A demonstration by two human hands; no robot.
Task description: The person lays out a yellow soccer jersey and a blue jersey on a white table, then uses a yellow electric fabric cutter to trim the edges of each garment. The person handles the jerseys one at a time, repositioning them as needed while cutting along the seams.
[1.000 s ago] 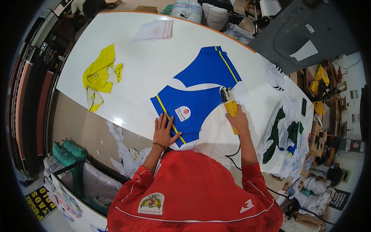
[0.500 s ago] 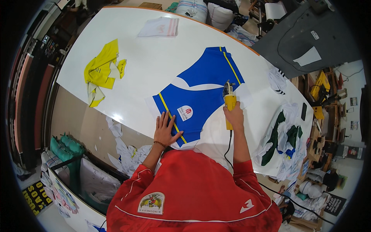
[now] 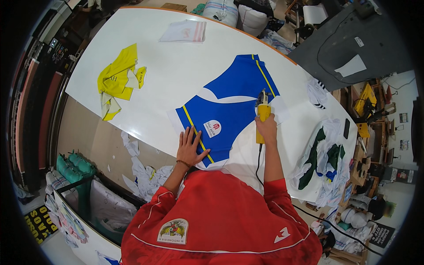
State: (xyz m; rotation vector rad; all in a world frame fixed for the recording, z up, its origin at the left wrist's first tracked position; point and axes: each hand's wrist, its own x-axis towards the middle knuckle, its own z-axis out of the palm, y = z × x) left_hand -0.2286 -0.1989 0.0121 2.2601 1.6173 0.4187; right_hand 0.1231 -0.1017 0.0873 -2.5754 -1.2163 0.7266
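1. Here the blue panel (image 3: 229, 110), a printed blue-and-white sheet with yellow stripes and a small white badge, lies flat on the white table (image 3: 176, 66), near its front edge and just ahead of the person.
2. The step in hand looks like cutting: the yellow cutter (image 3: 263, 115) stands on the panel's right side, its dark head at the blue-white border, its cord trailing back past the right forearm.
3. The right hand (image 3: 266, 129) is wrapped firmly round the cutter's yellow handle, fingers closed about it, arm stretched almost straight forward from the shoulder.
4. The left hand (image 3: 189, 148) lies flat and spread, palm down, holding nothing; it presses the panel's near left corner beside the yellow stripe, wrist bent a little, elbow tucked by the red jacket.
5. The next move, as I judge it, calls for steady guidance of the cutter along the printed outline while the flat hand keeps the sheet from creeping; the hands are well apart, so the pressing fingers sit clear of the blade.
6. Farther out, a yellow garment (image 3: 117, 79) lies crumpled at the table's left, a folded white cloth (image 3: 183, 32) at the far edge, and green-and-white pieces (image 3: 320, 159) are heaped at the right.
7. Paper scraps (image 3: 141, 170) litter the floor under the table's near side.
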